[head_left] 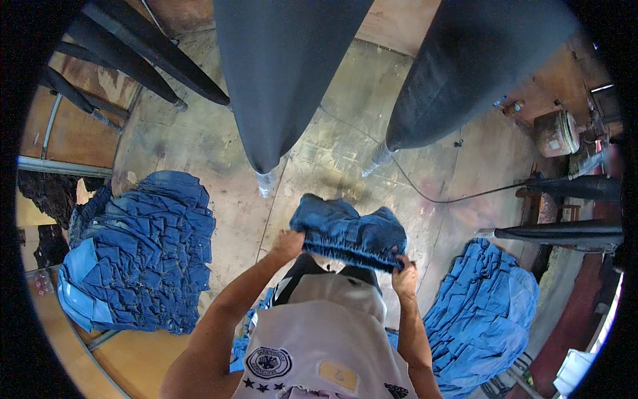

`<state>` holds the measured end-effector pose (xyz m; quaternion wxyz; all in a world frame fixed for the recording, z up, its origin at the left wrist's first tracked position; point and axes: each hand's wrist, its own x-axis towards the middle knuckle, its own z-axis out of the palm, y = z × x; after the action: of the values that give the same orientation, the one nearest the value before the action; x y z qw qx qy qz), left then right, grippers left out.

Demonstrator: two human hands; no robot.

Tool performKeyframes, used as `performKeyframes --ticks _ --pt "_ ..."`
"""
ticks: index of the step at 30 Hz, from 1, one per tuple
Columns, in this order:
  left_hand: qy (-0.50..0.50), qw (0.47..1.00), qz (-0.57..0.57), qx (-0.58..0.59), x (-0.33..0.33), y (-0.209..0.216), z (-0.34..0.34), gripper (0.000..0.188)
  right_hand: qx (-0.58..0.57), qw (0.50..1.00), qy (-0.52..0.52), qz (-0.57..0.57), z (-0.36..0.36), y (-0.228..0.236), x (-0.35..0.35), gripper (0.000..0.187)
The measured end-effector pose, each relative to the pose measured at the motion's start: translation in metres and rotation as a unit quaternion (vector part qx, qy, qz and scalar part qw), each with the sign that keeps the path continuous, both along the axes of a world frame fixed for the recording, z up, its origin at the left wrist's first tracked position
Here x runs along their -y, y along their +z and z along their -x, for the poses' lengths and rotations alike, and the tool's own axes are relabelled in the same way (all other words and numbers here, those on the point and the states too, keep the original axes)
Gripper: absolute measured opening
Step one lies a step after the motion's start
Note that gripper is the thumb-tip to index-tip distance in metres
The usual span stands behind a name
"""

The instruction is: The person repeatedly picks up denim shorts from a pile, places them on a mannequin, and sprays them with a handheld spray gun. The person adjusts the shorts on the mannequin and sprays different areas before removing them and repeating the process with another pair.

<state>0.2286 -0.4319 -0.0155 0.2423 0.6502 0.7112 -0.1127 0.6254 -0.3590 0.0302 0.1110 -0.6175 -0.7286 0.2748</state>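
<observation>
A blue denim garment [349,225], which looks like shorts or folded jeans, is stretched out sideways in front of my body. My left hand [288,244] grips its left end at the frayed, dark edge nearest me. At the right end of that same edge, my right hand [404,274] is closed on the cloth. Both arms are bent. Two large dark leg-shaped forms [279,80], wide at the top and narrowing to a pale tip, hang beyond the garment, apart from it.
A tall heap of denim garments [153,246] lies at my left, a lighter blue heap [485,312] at my right. More dark tapered forms [133,60] stand at the far left. A thin cable [458,199] crosses on the right. A dirty bucket [557,133] is at the far right.
</observation>
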Motion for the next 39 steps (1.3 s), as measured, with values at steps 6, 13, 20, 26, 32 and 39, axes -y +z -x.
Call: performKeyframes --ticks 6,13,20,26,32,39 --pt "-0.017 0.99 0.108 0.085 0.084 0.009 0.008 0.019 0.069 0.966 -0.142 0.203 0.01 -0.059 0.101 0.029" --pt "-0.085 0.969 0.063 0.225 0.028 0.05 0.0 0.027 0.048 0.949 -0.304 0.07 0.033 -0.075 0.081 0.035" --pt "-0.092 0.948 0.021 0.305 -0.019 0.134 -0.071 0.034 -0.243 0.823 -0.445 0.258 0.018 -0.064 -0.032 0.064" --pt "0.034 0.968 0.176 0.173 -0.06 0.064 -0.051 0.049 0.252 0.961 -0.059 0.099 -0.02 -0.048 -0.128 0.045" --pt "-0.141 0.944 0.276 -0.115 -0.067 -0.144 0.01 0.026 0.195 0.942 0.272 -0.014 0.012 -0.092 -0.108 0.035" --pt "0.605 0.78 0.149 -0.056 -0.062 -0.247 0.016 0.024 -0.072 0.946 0.296 0.111 0.034 -0.154 -0.124 0.026"
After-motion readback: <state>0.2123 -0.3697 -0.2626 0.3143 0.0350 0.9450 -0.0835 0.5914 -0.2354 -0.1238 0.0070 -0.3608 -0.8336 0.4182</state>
